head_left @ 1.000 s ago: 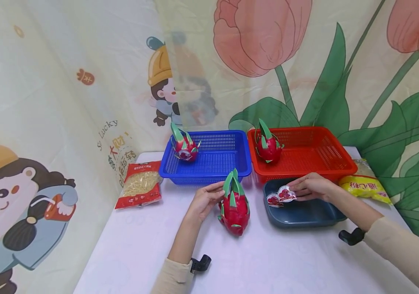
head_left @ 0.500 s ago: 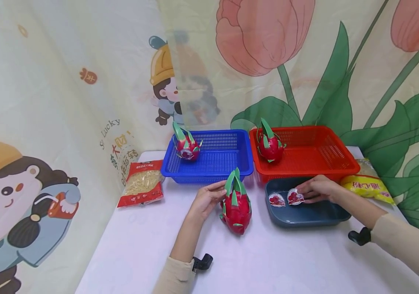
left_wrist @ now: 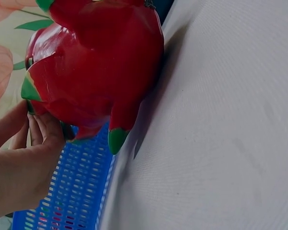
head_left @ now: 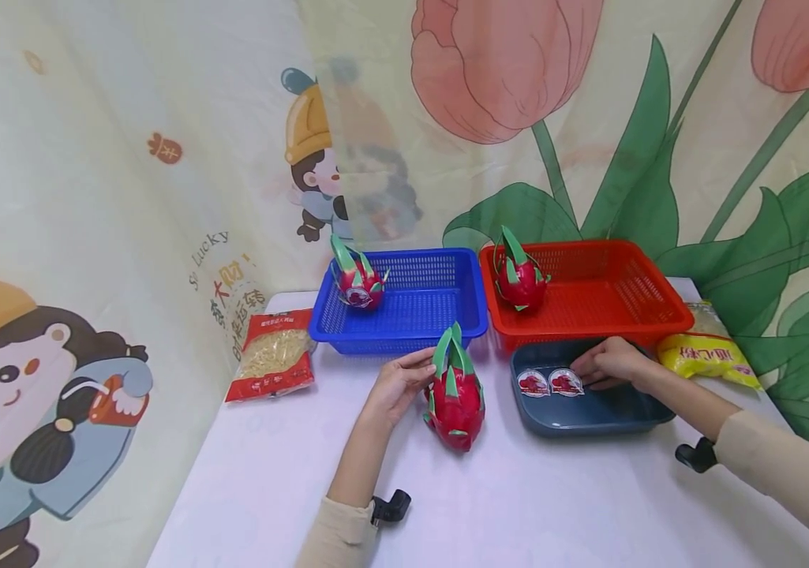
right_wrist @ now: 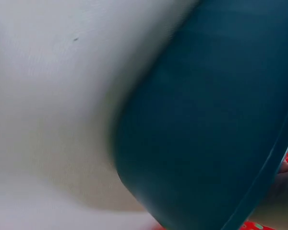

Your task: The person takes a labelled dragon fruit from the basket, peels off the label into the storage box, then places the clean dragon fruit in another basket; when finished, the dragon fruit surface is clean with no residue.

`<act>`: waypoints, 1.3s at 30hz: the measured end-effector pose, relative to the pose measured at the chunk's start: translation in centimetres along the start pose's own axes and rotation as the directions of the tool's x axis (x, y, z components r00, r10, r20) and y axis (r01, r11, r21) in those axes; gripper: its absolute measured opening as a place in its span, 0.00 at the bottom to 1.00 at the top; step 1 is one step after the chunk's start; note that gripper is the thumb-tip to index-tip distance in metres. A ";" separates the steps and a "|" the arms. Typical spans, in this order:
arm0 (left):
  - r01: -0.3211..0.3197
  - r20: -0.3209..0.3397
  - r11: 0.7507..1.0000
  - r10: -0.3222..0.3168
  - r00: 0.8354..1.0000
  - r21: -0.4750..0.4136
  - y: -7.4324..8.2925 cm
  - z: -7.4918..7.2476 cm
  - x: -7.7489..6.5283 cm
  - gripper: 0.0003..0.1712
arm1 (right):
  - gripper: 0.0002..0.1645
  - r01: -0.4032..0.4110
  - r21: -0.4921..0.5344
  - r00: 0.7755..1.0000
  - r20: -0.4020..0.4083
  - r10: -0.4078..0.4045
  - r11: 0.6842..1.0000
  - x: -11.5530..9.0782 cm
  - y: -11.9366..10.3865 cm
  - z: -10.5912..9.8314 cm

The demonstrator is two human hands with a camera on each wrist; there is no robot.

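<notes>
My left hand (head_left: 402,384) grips a red dragon fruit (head_left: 455,406) at its upper left side, below its green leaves. In the left wrist view the thumb and fingers meet at the red skin of the dragon fruit (left_wrist: 105,57). My right hand (head_left: 612,364) reaches into a dark blue-grey tray (head_left: 617,414), its bent fingertips close beside a round dragon fruit sticker (head_left: 566,383). That sticker lies flat on the tray floor, next to another sticker (head_left: 533,384). The tray's outer wall (right_wrist: 192,120) fills much of the right wrist view and hides most of the right hand.
Behind stand a blue basket (head_left: 404,347) and a red basket (head_left: 589,330). The blue one holds a stickered dragon fruit (head_left: 361,285), the red one another dragon fruit (head_left: 520,282). A red food packet (head_left: 272,355) lies left; a yellow packet (head_left: 708,359) lies right.
My right hand has shifted right and lowered the sticker, which was raised and overlapping the other, flat onto the tray floor. The left hand stays on the dragon fruit.
</notes>
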State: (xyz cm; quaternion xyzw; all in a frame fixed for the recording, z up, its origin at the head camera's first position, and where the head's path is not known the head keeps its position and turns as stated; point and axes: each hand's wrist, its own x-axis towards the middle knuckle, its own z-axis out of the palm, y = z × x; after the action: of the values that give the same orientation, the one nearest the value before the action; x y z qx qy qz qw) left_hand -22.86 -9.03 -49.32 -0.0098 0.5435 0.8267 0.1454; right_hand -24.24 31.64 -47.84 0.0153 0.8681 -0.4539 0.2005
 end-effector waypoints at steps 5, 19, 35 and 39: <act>-0.004 0.005 1.000 0.004 1.000 -0.003 0.2 -0.1 0.2 0.26 | 0.20 0.057 -0.080 0.998 -0.009 -0.058 0.995 0.0 -0.3 0.0; 0.015 -0.002 1.000 -0.015 1.000 0.003 0.3 -0.1 0.2 0.25 | 0.23 0.098 -0.127 0.995 -0.006 -0.100 0.987 0.0 -0.4 -0.5; 0.025 0.004 1.000 -0.025 1.000 0.002 0.3 0.1 0.0 0.26 | 0.29 0.152 -0.026 0.980 0.135 -0.147 0.988 -1.5 -5.8 0.7; 0.017 0.006 1.000 -0.018 1.000 0.007 0.3 0.1 0.0 0.26 | 0.28 0.177 -0.001 0.974 0.147 -0.175 0.984 -1.1 -7.6 1.9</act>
State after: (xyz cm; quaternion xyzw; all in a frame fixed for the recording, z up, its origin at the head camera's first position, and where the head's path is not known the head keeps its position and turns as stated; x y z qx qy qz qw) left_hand -22.95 -8.99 -49.05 -0.0114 0.5457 0.8236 0.1545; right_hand -24.19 25.79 -42.49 -0.0963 0.8522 -0.4635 0.2228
